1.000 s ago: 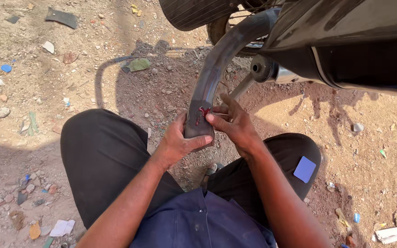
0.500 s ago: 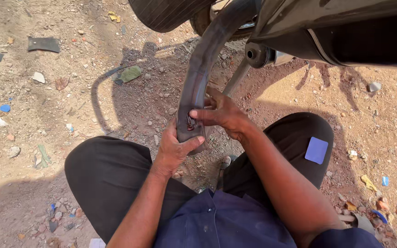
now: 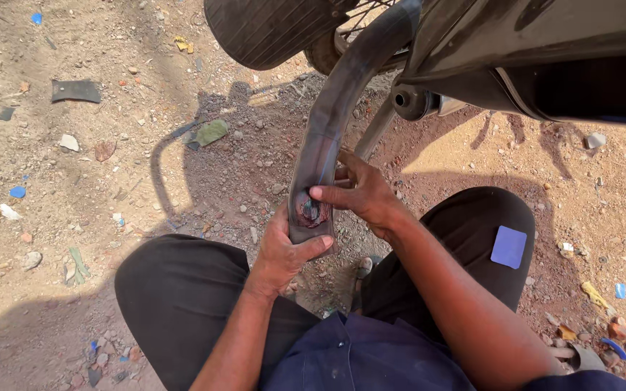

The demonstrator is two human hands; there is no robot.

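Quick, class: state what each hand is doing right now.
Left hand: closed around the black inner tube, gripping its lower end.
Right hand: fingers pressed on the tube beside the reddish patch.
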